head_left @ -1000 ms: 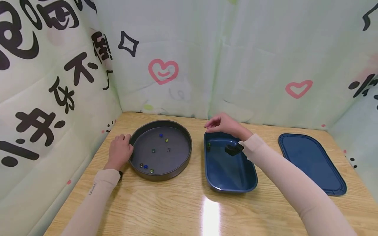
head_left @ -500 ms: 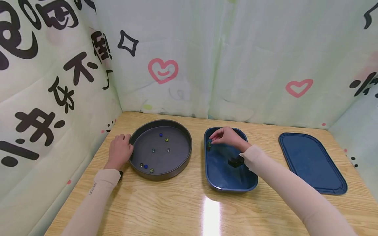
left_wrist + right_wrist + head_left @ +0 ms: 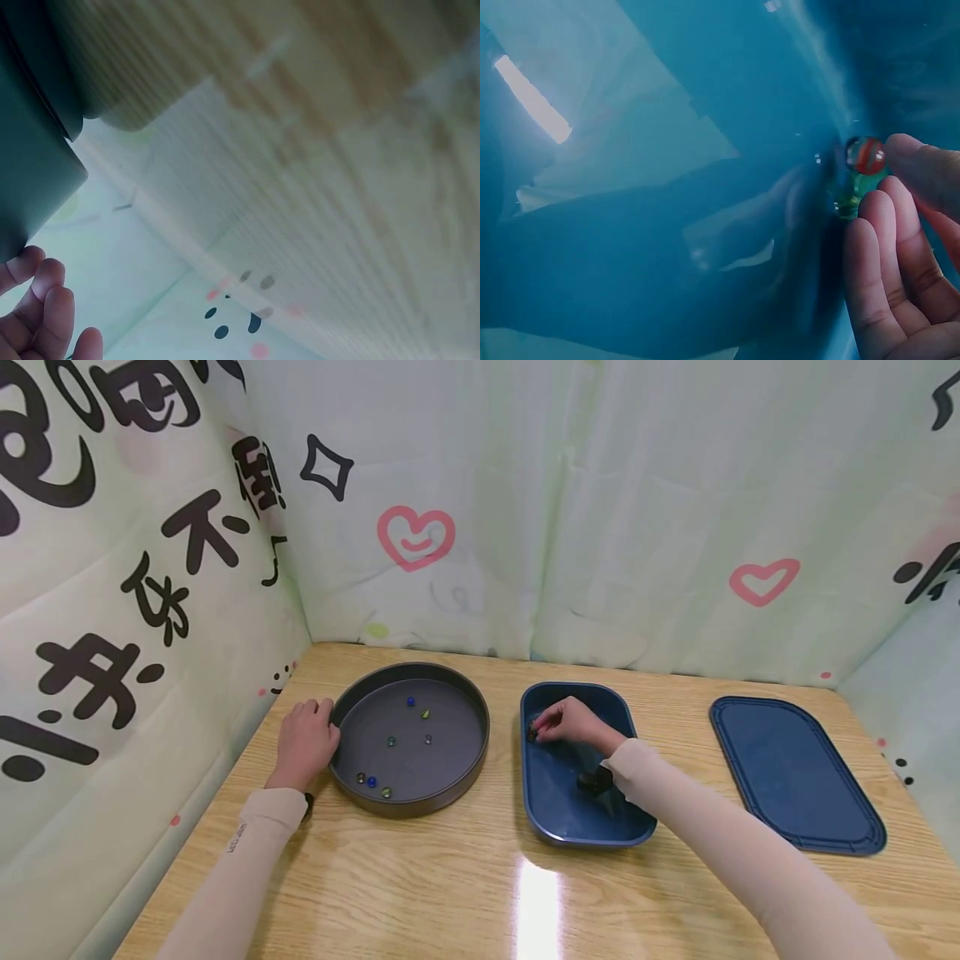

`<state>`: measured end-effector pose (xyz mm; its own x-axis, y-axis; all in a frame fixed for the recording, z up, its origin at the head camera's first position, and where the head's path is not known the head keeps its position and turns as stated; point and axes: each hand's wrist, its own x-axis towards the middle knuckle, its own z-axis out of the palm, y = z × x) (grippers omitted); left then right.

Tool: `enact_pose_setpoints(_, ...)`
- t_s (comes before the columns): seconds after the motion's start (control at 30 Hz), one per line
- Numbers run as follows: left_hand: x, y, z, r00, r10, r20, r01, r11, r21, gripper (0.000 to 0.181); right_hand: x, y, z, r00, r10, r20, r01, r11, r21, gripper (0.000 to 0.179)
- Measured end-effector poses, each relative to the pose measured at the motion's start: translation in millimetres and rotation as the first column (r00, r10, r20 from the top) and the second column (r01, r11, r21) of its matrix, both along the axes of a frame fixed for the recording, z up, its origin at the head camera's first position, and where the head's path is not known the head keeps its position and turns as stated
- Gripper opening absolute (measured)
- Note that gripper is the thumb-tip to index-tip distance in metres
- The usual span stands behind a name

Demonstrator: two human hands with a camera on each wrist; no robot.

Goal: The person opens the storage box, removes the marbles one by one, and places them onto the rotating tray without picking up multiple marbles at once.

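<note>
My left hand (image 3: 306, 739) grips the left rim of a round dark grey pan (image 3: 408, 762). In the left wrist view its curled fingertips lie against the pan's wall (image 3: 37, 157). Several small glass marbles, blue, yellowish and clear, lie scattered over the pan's floor. My right hand (image 3: 577, 724) reaches down into a deep blue rectangular dish (image 3: 570, 818), at its left wall. There its thumb tip touches a red-streaked marble (image 3: 867, 155). A green marble (image 3: 847, 207) sits just below, close to the other fingertips, which are spaced from the thumb.
A flat blue tray-like lid (image 3: 798, 777) lies to the right of the dish. The wooden table (image 3: 420, 885) meets a patterned cloth (image 3: 480, 593) at the back and on both sides. A black wrist device (image 3: 595, 781) hangs low over the dish.
My right hand has come down from above the dish's back left rim into the dish, to the marbles at its left wall. The left hand has stayed on the pan.
</note>
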<state>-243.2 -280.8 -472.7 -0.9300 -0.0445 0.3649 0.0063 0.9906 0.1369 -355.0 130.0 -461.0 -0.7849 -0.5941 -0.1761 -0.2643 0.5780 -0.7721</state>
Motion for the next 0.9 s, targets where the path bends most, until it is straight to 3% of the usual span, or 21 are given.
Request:
enact_pose_setpoints(0.43, -0.4, 1.4, 0.8, 1.0, 0.008, 0.026, -0.008, 1.0, -0.005, 0.026, 0.9, -3.0, -8.2, 1.0, 0.003, -0.007, -0.003, 1.0, 0.007, 0.016)
enact_pose_setpoints(0.9, 0.8, 2.0, 3.1, 0.999, 0.013, 0.03, -0.013, 1.0, 0.005, 0.026, 3.3, -8.1, -14.2, 0.994, 0.068, -0.09, -0.06, 0.994, 0.086, 0.014)
